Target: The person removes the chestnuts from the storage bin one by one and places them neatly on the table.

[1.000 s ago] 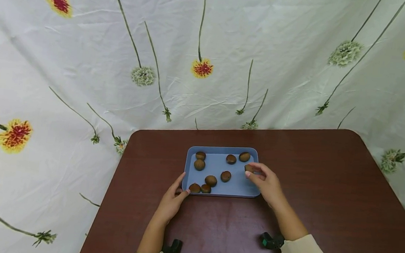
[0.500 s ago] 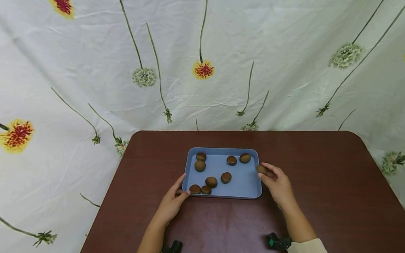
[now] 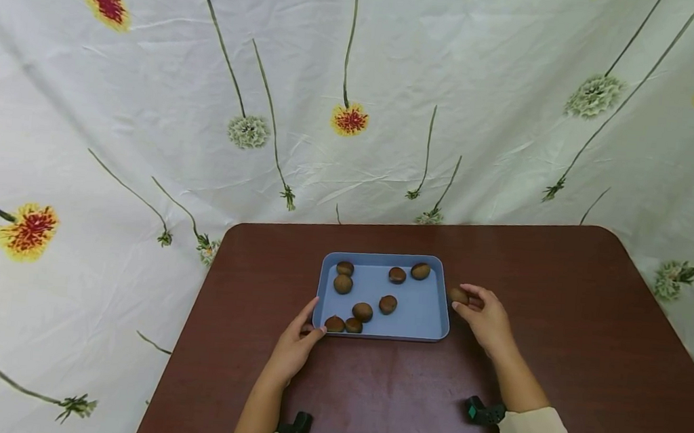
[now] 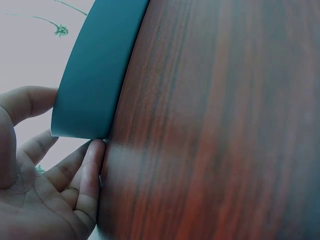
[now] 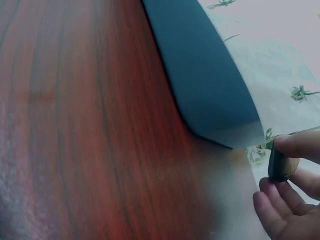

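Observation:
A blue tray (image 3: 412,325) lies on the table with several brown chestnuts (image 3: 362,311) spread in it. My left hand (image 3: 291,349) grips the tray's near left corner, thumb at the near rim and index finger along the left side. In the left wrist view, the thumb and fingers of that hand (image 4: 55,185) meet the tray wall (image 4: 92,80) at its corner. Just beyond the tray's right edge, my right hand (image 3: 487,323) pinches one chestnut (image 3: 458,295) between thumb and fingers. The right wrist view shows this pinched chestnut (image 5: 283,165) beside the tray's end (image 5: 215,95).
The dark red-brown table (image 3: 578,316) extends to the right of the tray and in front of it. Behind it hangs a pale flowered cloth (image 3: 396,57). Black wrist devices sit on the left (image 3: 296,427) and right (image 3: 484,412) forearms.
My right hand has carried the chestnut rightward, from over the tray's right part to outside its right edge, and slightly lower. The left hand keeps its place at the corner.

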Action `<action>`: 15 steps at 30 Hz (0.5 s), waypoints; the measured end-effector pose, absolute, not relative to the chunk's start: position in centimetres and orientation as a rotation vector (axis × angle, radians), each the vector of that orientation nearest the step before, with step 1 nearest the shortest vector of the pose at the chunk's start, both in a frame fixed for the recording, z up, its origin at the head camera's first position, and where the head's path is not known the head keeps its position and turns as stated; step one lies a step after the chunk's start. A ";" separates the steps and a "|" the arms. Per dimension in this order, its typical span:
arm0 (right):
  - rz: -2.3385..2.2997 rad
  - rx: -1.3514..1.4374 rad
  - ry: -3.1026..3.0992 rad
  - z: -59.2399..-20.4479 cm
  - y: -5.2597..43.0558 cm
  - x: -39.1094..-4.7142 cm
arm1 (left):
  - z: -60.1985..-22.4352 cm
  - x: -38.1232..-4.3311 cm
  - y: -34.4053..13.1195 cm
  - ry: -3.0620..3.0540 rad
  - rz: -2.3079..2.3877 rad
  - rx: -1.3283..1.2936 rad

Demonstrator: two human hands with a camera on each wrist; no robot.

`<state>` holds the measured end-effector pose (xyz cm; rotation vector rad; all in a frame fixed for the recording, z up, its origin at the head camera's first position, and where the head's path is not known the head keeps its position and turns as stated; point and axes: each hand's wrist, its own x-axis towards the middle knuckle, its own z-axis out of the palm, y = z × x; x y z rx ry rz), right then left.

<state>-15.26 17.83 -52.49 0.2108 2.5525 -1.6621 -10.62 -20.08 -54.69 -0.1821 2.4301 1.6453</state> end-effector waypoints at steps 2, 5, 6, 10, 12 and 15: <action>-1.613 0.221 2.567 -52.6 17.9 -15.3 | -54.7 -10.6 -20.1 2.434 1.634 -0.186; -1.549 0.224 2.580 -52.9 18.0 -15.3 | -54.8 -10.7 -20.2 2.436 1.623 -0.193; -1.534 0.221 2.580 -53.1 18.1 -15.3 | -54.8 -10.7 -20.2 2.435 1.622 -0.195; -1.492 0.198 2.576 -53.6 18.2 -15.4 | -55.0 -10.7 -20.3 2.431 1.630 -0.196; -1.482 0.188 2.582 -53.8 18.2 -15.4 | -55.0 -10.8 -20.3 2.429 1.634 -0.193; -1.465 0.186 2.606 -54.0 18.3 -15.4 | -55.1 -10.8 -20.3 2.425 1.641 -0.191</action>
